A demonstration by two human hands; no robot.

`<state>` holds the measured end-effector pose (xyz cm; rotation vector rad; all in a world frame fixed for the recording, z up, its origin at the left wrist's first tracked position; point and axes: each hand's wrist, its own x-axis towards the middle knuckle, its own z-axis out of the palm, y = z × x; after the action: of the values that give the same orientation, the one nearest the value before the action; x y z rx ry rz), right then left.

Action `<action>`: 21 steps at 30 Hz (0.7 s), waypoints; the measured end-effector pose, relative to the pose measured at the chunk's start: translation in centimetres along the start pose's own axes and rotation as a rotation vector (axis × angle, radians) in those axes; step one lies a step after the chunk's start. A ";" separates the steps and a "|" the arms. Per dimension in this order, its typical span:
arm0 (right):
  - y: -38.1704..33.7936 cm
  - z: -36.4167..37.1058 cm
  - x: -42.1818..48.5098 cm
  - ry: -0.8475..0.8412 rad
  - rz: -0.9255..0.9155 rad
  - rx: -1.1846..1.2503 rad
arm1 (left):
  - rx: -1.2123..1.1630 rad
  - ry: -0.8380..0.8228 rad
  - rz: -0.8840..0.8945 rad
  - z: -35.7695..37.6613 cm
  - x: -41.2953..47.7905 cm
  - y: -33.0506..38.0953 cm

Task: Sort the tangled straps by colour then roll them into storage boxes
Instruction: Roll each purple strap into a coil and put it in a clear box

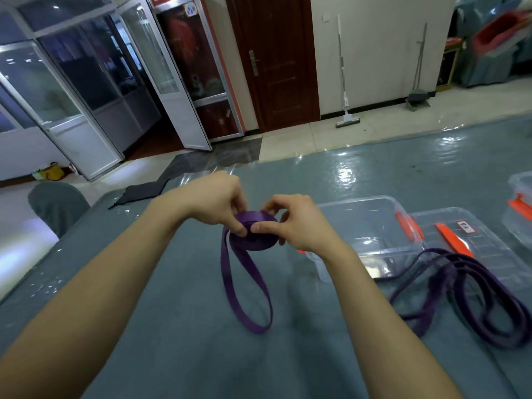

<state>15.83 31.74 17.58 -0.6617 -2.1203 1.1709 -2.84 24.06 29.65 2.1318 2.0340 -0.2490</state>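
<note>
Fingertips (240,229) do the work here: the left hand (216,201) and right hand (296,226) pinch a purple coil (256,223) from opposite sides, thumbs meeting on its near face and the other fingers curled over the far rim. It's a tight, narrow hold, and it looks deliberate. I'd say squeezing the faces stops the wound layers slipping sideways while the roll is turned.

The coil is lifted clear of the table (172,326), which lets the unwound tail (247,292) drop below the grip toward the person in one long loop. Its bottom seems to reach the table surface, and I can see no twist in it. There is plenty of bare surface beneath and to the left of the hands, so the loop should feed in without snagging.

Just right of the grip sits an open clear box (371,223) with orange latches. It's probably where the roll will go, a short swing over its near wall. Nearer the person on that side, darker purple straps (483,295) sprawl partly over a lid (472,234), with one strand running toward the box. That's the thing not to hook. The table's far edge lies well beyond the hands.
</note>
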 end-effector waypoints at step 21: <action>1.4 -1.0 -0.2 0.185 -0.041 0.610 | -0.703 0.335 0.029 1.0 -1.9 -2.8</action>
<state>16.83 32.85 16.71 -0.4182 -1.4975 1.5629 -5.73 22.07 29.13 1.8127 1.8447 0.7622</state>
